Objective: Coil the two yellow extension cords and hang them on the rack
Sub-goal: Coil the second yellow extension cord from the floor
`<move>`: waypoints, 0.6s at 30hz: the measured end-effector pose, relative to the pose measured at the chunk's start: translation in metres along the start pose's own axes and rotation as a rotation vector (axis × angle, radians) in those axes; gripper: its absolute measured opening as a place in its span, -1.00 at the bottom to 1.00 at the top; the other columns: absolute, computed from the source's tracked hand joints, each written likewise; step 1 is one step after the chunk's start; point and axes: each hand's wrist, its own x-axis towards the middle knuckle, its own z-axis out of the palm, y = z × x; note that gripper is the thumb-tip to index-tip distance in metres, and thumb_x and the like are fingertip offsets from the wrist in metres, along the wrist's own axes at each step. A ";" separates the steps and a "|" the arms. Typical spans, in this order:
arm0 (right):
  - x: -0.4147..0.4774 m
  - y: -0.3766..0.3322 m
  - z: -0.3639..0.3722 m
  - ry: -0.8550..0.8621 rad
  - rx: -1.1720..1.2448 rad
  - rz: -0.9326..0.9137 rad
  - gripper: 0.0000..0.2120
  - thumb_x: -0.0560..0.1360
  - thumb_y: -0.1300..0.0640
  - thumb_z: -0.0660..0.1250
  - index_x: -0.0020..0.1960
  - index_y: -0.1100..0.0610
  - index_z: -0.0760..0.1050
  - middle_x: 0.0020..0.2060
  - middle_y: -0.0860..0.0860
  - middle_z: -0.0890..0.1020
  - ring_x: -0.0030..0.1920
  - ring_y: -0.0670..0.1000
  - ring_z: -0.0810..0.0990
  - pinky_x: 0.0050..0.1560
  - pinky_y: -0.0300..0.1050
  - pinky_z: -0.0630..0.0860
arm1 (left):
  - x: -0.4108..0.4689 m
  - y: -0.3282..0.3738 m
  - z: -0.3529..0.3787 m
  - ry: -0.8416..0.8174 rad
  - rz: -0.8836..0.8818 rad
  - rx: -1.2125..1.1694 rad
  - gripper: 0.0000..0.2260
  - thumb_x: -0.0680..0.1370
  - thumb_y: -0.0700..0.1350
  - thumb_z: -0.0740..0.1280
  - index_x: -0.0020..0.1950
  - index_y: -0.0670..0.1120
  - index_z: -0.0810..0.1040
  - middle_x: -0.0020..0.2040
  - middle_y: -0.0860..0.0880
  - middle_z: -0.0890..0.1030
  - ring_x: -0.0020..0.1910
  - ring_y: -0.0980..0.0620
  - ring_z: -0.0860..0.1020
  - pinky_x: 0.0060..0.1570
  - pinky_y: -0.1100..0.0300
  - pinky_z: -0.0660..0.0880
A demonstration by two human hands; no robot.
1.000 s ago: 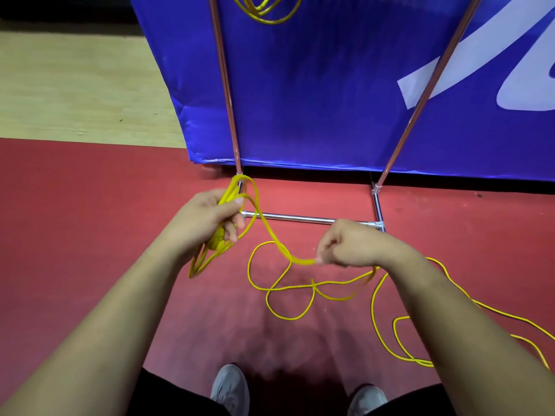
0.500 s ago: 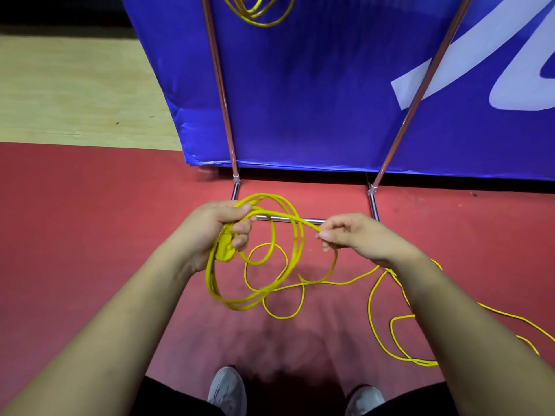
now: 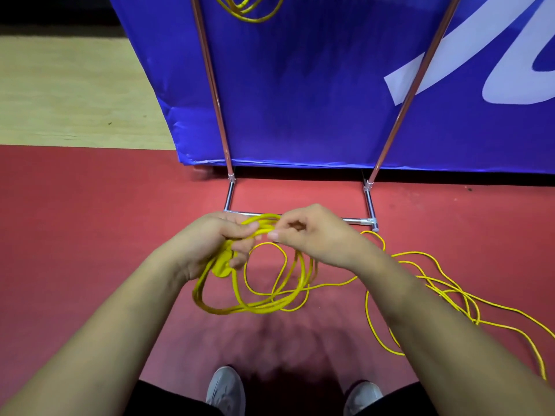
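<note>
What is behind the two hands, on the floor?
The rack's silver base bar lies on the red floor. The left hand, the right hand and the coiled yellow cord hide much of it.

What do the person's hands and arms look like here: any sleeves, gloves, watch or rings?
The left hand and right hand are bare: no gloves, no visible rings or watch. Both forearms are uncovered down to the frame's edge, with no sleeve in view. Lower down show dark clothing and grey shoes.
</note>
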 end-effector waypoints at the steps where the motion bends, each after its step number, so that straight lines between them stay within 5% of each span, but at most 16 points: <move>1: -0.002 0.011 -0.005 -0.036 -0.046 0.031 -0.76 0.51 0.09 0.40 -0.26 0.19 0.52 -0.45 -0.05 0.39 -0.42 -0.15 0.30 -0.36 -0.18 0.29 | -0.001 0.002 -0.004 0.035 0.023 -0.039 -0.86 0.47 -0.16 0.30 -0.14 -0.23 0.41 -0.53 -0.01 0.31 -0.62 0.04 0.29 -0.53 0.30 0.23; 6: -0.018 0.072 -0.029 -0.117 -0.149 0.241 -0.80 0.55 0.08 0.33 -0.22 0.13 0.53 -0.36 0.03 0.58 -0.31 -0.07 0.50 -0.14 0.07 0.49 | -0.009 0.012 -0.023 0.188 0.073 -0.105 -0.85 0.46 -0.16 0.24 -0.15 -0.27 0.43 -0.53 -0.06 0.35 -0.60 -0.02 0.37 -0.54 0.26 0.38; 9: -0.018 0.069 -0.032 -0.014 -0.048 0.245 -0.87 0.57 0.12 0.32 -0.06 0.11 0.63 -0.40 -0.02 0.60 -0.33 -0.01 0.55 -0.19 -0.02 0.50 | -0.012 0.013 -0.030 0.184 -0.012 -0.104 -0.84 0.42 -0.20 0.27 -0.12 -0.31 0.48 -0.33 -0.30 0.61 -0.36 -0.23 0.64 -0.37 0.07 0.62; 11: -0.013 0.062 -0.030 -0.038 -0.105 0.228 -0.85 0.56 0.13 0.33 0.04 0.07 0.67 -0.20 -0.12 0.68 -0.15 -0.04 0.62 -0.03 -0.07 0.53 | -0.014 0.013 -0.032 0.192 -0.049 -0.119 -0.83 0.42 -0.21 0.27 -0.10 -0.32 0.49 -0.18 -0.42 0.63 -0.20 -0.33 0.66 -0.28 0.01 0.64; 13: -0.009 0.058 -0.027 -0.069 -0.187 0.220 -0.83 0.55 0.14 0.34 0.08 0.05 0.67 0.00 -0.09 0.70 0.07 -0.08 0.62 0.17 -0.07 0.52 | -0.015 0.014 -0.035 0.203 -0.064 -0.120 -0.83 0.42 -0.21 0.26 -0.09 -0.31 0.49 -0.13 -0.44 0.62 -0.16 -0.35 0.65 -0.25 -0.01 0.64; 18: -0.004 0.054 -0.031 -0.001 -0.253 0.225 -0.82 0.55 0.11 0.33 0.10 -0.01 0.65 -0.04 0.00 0.71 0.05 0.04 0.63 0.13 -0.02 0.54 | -0.022 0.012 -0.048 0.165 -0.182 -0.047 -0.84 0.42 -0.23 0.25 -0.11 -0.31 0.50 -0.12 -0.46 0.61 -0.17 -0.34 0.66 -0.25 0.00 0.64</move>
